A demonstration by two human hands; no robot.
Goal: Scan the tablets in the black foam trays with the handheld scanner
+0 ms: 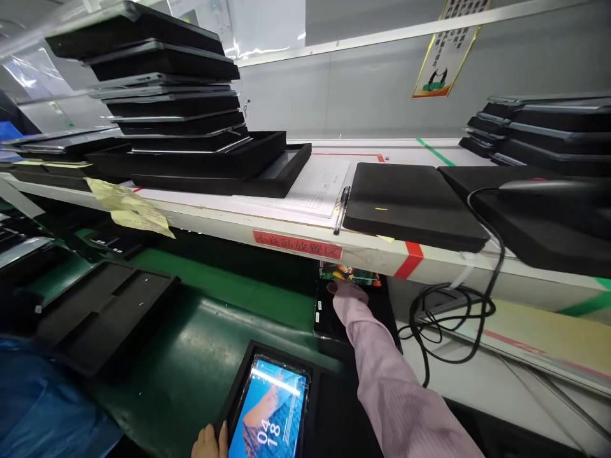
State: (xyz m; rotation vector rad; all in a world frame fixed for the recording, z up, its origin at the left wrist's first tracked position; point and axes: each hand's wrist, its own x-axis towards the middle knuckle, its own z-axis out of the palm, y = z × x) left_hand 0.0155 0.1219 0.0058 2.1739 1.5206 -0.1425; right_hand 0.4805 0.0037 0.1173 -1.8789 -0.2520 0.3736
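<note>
A tablet point(272, 407) with a lit lock screen lies in a black foam tray point(251, 356) at the bottom middle. My left hand point(209, 442) is at that tray's left edge, fingers bent against it, partly cut off by the frame. Under the shelf, my right hand point(344, 286) reaches to a second tablet point(365, 276), whose lit screen shows a colourful picture. This one rests on a black tray point(329, 318) with small white labels. The pink sleeve and the hand's own back hide most of the right fingers, so their grip is unclear.
Above runs a shelf point(214, 219) with a tall stack of trays and tablets point(176, 121), papers point(319, 187), a pen point(342, 210) and foam pads point(410, 200). A coiled black cable point(424, 318) hangs right. An empty tray point(109, 312) lies left on the green belt point(200, 331).
</note>
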